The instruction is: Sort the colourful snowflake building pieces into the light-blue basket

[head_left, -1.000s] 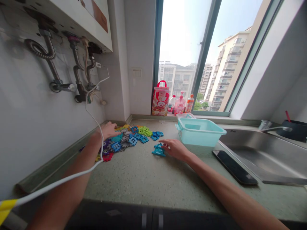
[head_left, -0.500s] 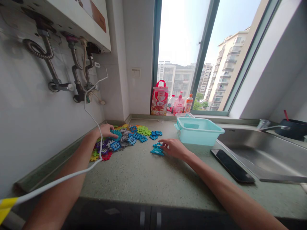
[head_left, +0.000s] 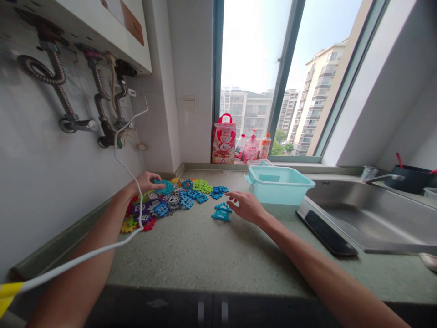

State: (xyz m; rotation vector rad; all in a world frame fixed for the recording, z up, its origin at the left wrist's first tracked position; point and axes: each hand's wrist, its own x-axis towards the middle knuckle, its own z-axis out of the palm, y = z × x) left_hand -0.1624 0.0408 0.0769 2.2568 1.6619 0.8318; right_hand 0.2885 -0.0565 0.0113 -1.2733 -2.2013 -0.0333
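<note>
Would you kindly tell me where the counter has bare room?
Bare counter lies between turquoise pieces and the front edge, and between the right forearm and phone. A colourful pile crowds the surface beside the left hand.

Teal piece being pinched by the left hand (head_left: 147,181), other toothed pieces lying around both hands
The round teal piece (head_left: 166,187) is showing a toothed rim, its side sitting between thumb and fingers; the heap of mixed pieces (head_left: 186,201), blue, grey, purple, red, yellow and lime, is spreading right of and nearer than that hand; the teal openwork pieces (head_left: 221,214) are lying just left of the right hand (head_left: 246,206), contact being unclear
</note>
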